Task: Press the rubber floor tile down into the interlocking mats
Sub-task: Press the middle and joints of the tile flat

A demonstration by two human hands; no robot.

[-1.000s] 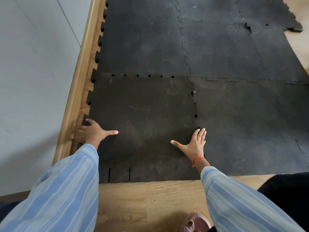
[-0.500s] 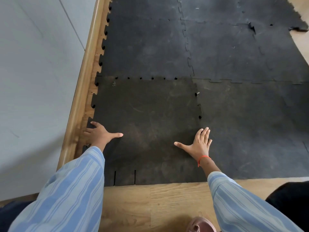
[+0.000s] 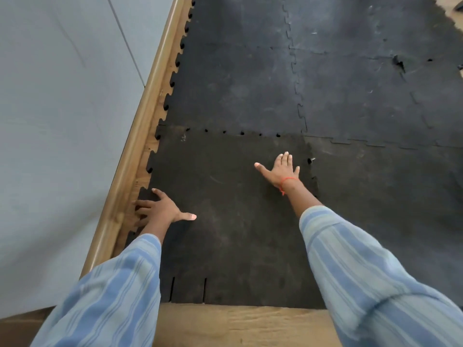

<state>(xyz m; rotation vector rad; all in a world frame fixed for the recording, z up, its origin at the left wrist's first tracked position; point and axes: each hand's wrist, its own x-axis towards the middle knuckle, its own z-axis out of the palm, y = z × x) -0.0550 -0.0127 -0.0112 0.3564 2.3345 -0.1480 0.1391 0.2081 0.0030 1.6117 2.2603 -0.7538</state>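
Two flat, spread hands press one rubber floor tile (image 3: 233,209): the left hand (image 3: 160,209) at its left edge, the right hand (image 3: 283,170) near its far right, neither gripping anything.

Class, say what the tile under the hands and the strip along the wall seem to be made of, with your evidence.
Tile: likely rubber, matte black, scuffed, with puzzle-cut edge tabs. Strip along the wall: looks like wood or wood-look trim, tan with a slight sheen; which one is unclear.
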